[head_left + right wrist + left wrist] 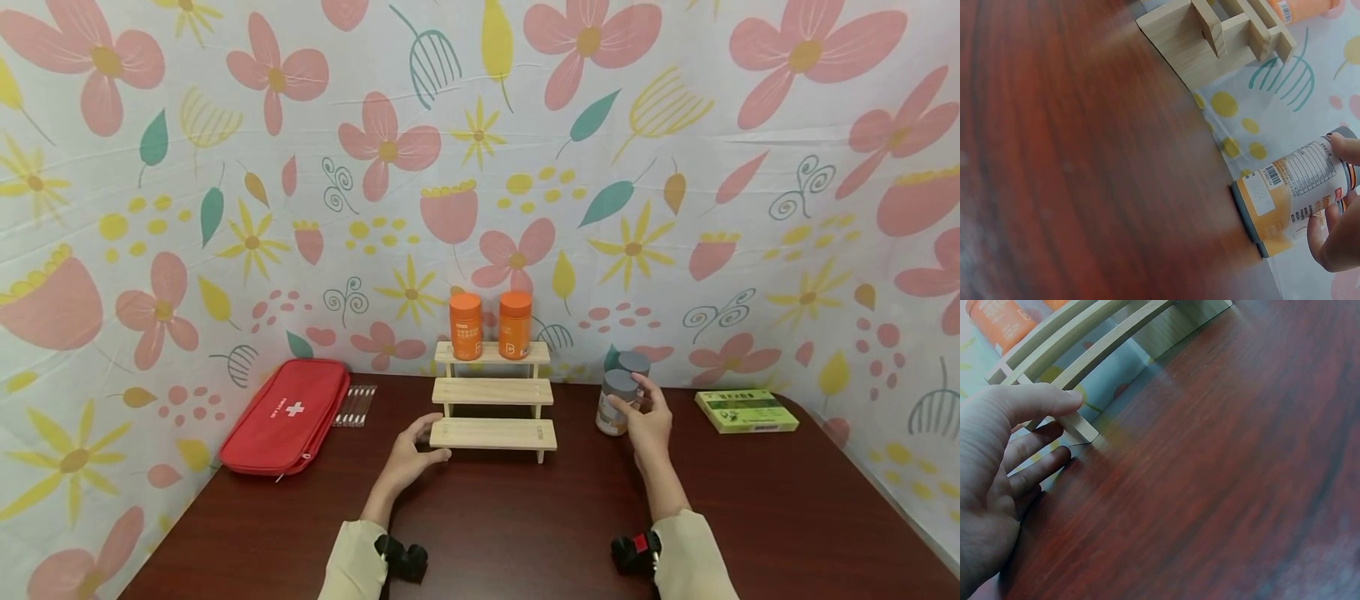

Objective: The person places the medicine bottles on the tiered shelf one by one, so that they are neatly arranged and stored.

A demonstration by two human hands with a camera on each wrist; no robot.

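Note:
A three-step wooden display stand (pixel 492 432) bears two orange bottles (pixel 466 327) side by side on its top step. My left hand (pixel 407 457) holds the left end of its lowest step. In the left wrist view the thumb (pixel 1044 403) lies along the front, the other fingers by the end leg. To the right of the stand, my right hand (pixel 651 423) grips a grey-lidded supplement bottle (pixel 611 417) near its lid. A second grey-lidded bottle (pixel 634 362) stands right behind it, mostly hidden. A printed label and barcode show on the gripped bottle (pixel 1300 181) in the right wrist view.
A red first aid pouch (pixel 288 417) lies at the left, with a pack of cotton swabs (pixel 356 406) beside it. A green-yellow box (pixel 746 411) is on the right of the dark wooden table (pixel 517 517). Flower-patterned cloth (pixel 300 208) hangs behind.

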